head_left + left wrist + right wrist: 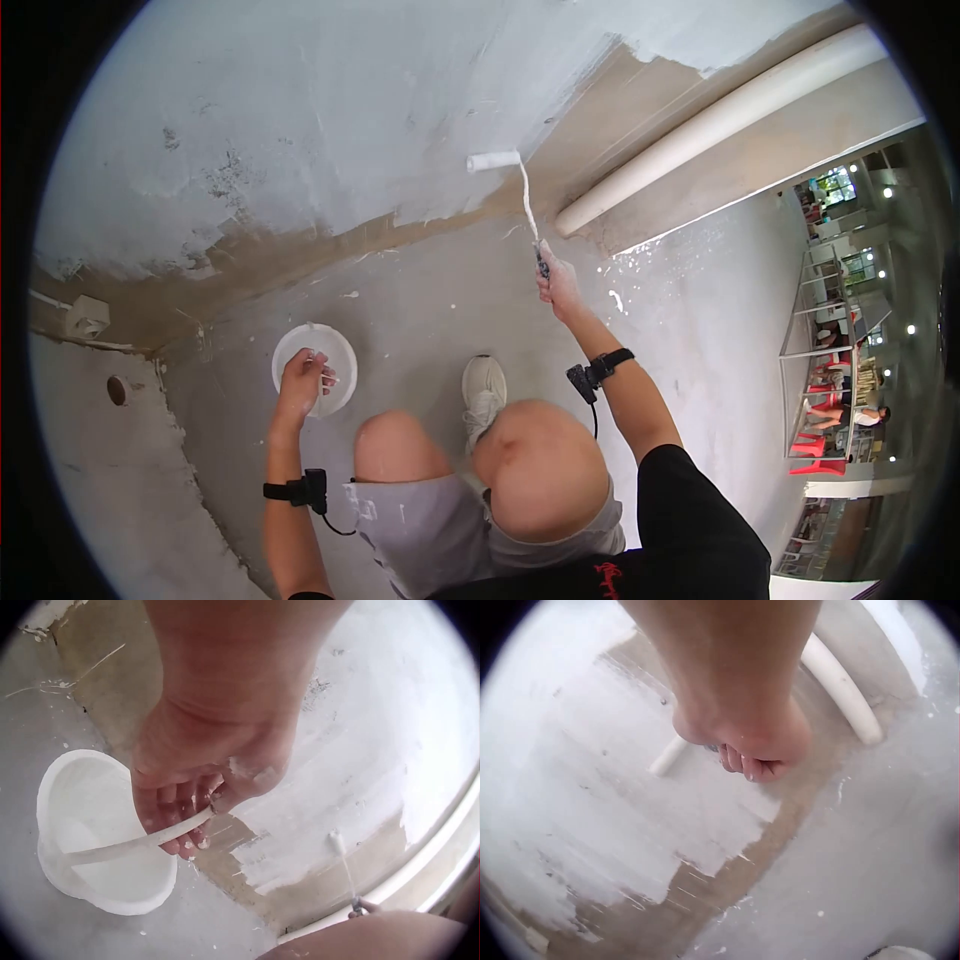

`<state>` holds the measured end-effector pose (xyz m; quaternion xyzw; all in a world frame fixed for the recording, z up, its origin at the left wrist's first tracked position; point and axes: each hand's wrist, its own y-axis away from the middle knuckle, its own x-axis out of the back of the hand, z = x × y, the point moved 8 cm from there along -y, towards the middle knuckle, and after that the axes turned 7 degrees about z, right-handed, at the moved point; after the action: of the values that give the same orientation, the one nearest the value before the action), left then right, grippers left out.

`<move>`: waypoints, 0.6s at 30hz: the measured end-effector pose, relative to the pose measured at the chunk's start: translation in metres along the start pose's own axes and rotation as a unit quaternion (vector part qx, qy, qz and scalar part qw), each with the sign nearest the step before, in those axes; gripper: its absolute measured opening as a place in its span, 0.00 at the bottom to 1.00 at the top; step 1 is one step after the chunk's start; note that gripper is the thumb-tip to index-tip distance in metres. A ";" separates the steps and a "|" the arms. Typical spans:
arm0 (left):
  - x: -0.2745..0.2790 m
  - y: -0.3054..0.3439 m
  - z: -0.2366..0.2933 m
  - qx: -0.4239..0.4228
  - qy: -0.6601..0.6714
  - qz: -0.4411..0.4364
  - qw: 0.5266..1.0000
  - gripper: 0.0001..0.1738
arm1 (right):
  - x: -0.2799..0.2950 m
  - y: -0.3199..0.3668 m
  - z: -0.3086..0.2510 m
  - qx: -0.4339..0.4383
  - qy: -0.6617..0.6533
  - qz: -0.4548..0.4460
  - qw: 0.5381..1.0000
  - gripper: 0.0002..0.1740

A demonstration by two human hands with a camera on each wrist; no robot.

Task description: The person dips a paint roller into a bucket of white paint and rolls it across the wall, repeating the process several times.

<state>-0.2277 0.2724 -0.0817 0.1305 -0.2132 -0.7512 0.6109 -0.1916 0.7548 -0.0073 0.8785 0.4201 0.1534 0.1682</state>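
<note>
My right hand [558,280] grips the handle of a paint roller [494,161]. The roller's white sleeve lies against the wall [330,110], its paint-coated frame running back to the hand. In the right wrist view the curled fingers [742,761] hide most of the handle. My left hand [303,385] is over a white bucket [343,346] down by my feet. In the left wrist view its fingers curl around a narrow white strip [142,844], which looks like the bucket's handle and crosses the opening. White paint specks mark the left fingertips [202,842].
A thick white pipe [720,125] runs along the wall's right side. Bare brown plaster [270,250] borders the wall's whitened part near the floor. A small box [88,317] sits at the left corner. My shoe [484,395] stands near the bucket. Red chairs [818,467] and people are far right.
</note>
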 end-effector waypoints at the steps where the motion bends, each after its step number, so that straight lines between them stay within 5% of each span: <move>1: 0.002 0.001 0.000 0.005 -0.006 0.003 1.000 0.10 | -0.002 -0.006 0.014 -0.008 0.013 0.010 1.000 0.28; 10: 0.007 0.003 0.002 0.016 -0.007 0.017 1.000 0.09 | -0.018 -0.068 0.120 -0.075 0.070 0.026 0.994 0.27; 18: 0.004 0.005 0.009 0.007 -0.004 0.009 1.000 0.11 | 0.008 -0.050 0.085 -0.088 0.043 0.031 0.995 0.26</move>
<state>-0.2279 0.2695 -0.0714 0.1300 -0.2218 -0.7445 0.6161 -0.1859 0.7767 -0.1034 0.8655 0.3845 0.2321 0.2220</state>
